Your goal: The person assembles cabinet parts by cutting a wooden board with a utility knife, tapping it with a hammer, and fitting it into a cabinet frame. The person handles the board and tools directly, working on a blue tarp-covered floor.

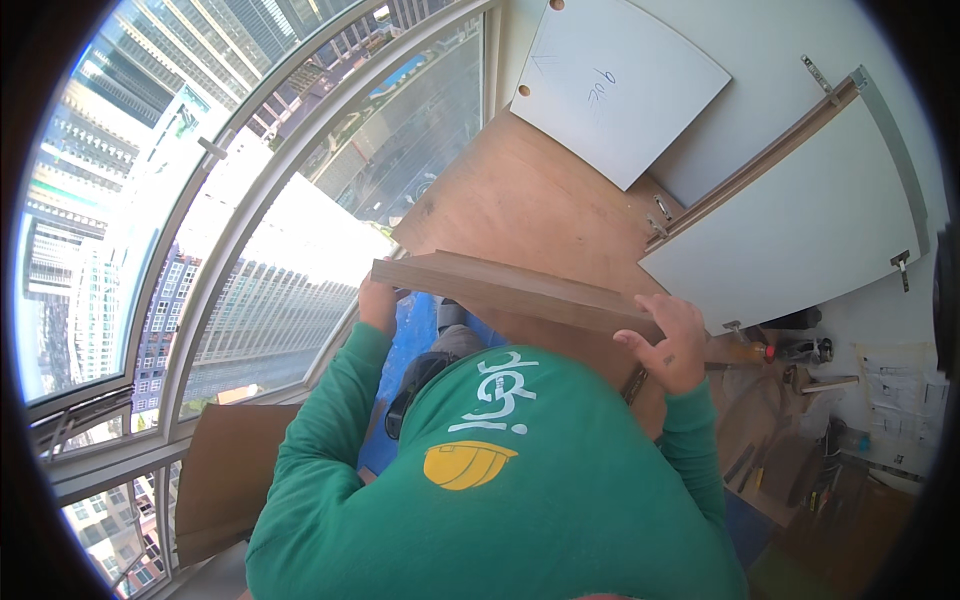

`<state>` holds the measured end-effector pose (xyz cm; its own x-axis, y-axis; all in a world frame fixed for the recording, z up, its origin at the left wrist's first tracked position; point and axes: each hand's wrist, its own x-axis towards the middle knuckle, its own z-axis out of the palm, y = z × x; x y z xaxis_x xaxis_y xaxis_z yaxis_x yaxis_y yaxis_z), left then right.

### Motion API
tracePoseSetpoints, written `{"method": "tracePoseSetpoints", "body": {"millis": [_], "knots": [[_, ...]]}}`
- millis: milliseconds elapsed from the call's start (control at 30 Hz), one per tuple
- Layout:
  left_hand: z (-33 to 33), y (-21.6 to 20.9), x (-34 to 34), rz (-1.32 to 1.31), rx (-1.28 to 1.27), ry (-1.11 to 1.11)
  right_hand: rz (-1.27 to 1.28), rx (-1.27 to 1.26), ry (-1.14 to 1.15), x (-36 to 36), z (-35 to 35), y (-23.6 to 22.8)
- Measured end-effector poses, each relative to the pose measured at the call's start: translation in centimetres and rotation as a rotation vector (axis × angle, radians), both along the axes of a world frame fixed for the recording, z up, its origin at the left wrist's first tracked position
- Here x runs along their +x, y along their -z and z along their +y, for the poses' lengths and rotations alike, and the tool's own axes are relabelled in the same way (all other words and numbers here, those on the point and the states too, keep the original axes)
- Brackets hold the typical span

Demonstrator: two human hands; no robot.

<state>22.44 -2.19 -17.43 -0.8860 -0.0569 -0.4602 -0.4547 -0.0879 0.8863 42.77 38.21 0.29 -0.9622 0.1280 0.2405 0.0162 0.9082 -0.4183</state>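
Observation:
Across the front of my body I hold a long brown wooden board [515, 292], edge toward me, roughly level and dipping a little to the right. My left hand [378, 303] grips its left end, the fingers mostly hidden behind and under it. At the other end my right hand [668, 340] is wrapped round the board, with the thumb on the near side and the fingers over the top edge. Beyond the board lies a large plain wooden sheet [530, 195].
Large windows [330, 240] run along my left, with a brown cardboard sheet [230, 470] below. A white cabinet door [625, 90] with hinge holes leans at the back; another white panel with hinges [800, 205] stands right. Bottles [745, 351] and tools [750, 465] lie right. Blue covering [412, 330] is underfoot.

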Motion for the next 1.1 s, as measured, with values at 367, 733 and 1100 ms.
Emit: {"method": "tracePoseSetpoints", "body": {"millis": [367,733,1100], "knots": [[-3.0,10.5,1.7,0.204,0.162,0.271,-0.006,0.004,0.008,3.0,-1.7,0.8],[0.9,3.6,-2.2,0.023,0.218,-0.239,0.012,-0.055,0.068,0.6,-0.2,1.0],[2.5,-11.3,-6.3,0.577,-0.237,-0.084,-0.021,-0.063,0.140,-4.6,3.1,0.2]]}}
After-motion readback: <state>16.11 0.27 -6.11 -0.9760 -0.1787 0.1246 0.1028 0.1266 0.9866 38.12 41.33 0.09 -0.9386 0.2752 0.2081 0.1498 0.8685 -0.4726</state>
